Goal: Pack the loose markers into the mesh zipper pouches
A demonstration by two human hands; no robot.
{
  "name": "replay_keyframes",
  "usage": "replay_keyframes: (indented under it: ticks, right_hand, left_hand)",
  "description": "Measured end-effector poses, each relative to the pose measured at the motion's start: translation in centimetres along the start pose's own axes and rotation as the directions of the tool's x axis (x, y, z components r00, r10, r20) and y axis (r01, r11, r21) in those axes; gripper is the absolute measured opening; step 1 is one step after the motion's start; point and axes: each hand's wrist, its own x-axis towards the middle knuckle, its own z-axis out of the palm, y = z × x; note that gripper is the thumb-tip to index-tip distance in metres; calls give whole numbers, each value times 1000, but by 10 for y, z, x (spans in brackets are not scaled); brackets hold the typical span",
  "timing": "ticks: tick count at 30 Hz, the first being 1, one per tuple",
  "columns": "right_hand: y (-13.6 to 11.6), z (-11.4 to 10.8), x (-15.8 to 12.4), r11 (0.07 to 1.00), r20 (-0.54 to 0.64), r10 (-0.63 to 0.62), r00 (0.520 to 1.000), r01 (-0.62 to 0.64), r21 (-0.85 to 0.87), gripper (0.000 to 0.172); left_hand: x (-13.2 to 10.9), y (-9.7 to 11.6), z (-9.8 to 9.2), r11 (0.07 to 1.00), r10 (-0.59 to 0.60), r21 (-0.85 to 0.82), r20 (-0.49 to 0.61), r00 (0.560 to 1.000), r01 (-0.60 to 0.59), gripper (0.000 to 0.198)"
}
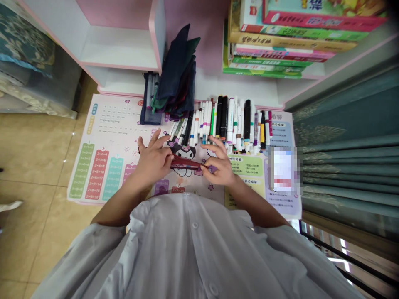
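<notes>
Between my two hands, in front of my chest, is a dark red pouch (188,163), seen nearly edge on and stretched sideways. My left hand (153,161) pinches its left end between thumb and forefinger, the other fingers spread. My right hand (219,162) grips the right end with thumb and bent fingers. Just beyond lies a long row of markers (230,120) with white, black and coloured barrels. Left of that row, several navy, green and dark red pouches (176,74) are heaped up. Beside them a navy pouch (150,116) has grey markers on it or in it; I cannot tell which.
A printed desk mat (124,120) with times tables covers the desk. At its right lies a phone (283,168), its screen blurred. Stacked books (280,41) rest on the pink and white shelf (121,47) behind. A blue-green curtain (349,137) hangs on the right.
</notes>
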Motion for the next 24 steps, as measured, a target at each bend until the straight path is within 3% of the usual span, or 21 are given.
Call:
replay_keyframes:
  ticks: [24]
  right_hand:
    - [2,-1,-2,1000,11,7,1000,-7,-15,19]
  left_hand:
    - [-1,-7,-7,1000,-16,24,15,1000,16,26]
